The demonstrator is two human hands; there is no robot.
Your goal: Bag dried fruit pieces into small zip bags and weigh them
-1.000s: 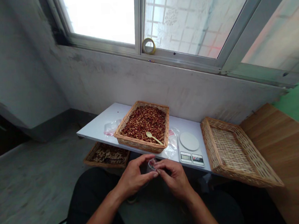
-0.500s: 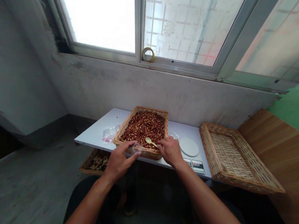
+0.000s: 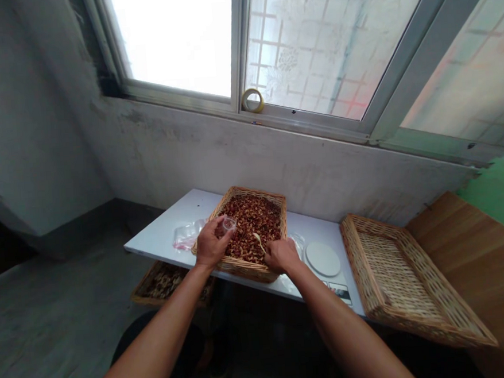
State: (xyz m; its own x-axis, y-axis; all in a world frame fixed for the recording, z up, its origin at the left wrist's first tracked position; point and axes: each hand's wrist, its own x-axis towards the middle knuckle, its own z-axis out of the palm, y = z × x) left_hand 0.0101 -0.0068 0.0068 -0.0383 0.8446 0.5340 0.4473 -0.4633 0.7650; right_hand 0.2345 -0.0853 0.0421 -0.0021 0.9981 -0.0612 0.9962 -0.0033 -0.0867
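Observation:
A wicker basket (image 3: 258, 271) stands on the white table, heaped with dried reddish-brown pieces (image 3: 252, 226). My left hand (image 3: 210, 245) is over the basket's near-left rim, holding a small clear plastic bag (image 3: 228, 224) up by its fingers. My right hand (image 3: 281, 255) rests at the basket's near-right corner, its fingers closed on the handle of a pale plastic spoon (image 3: 258, 241). The spoon's bowl is small and partly hidden among the pieces.
On the white table (image 3: 160, 238) lie crumpled clear bags (image 3: 188, 235). A digital kitchen scale (image 3: 324, 260) stands to the right. A bare wicker tray (image 3: 396, 277) sits beyond it. Below the table's left end is a basket of dark pieces (image 3: 168, 284).
Both hands have moved forward over the basket. The left hand has lifted the small bag higher, and the right hand has taken hold of the spoon, which has shifted from where it lay.

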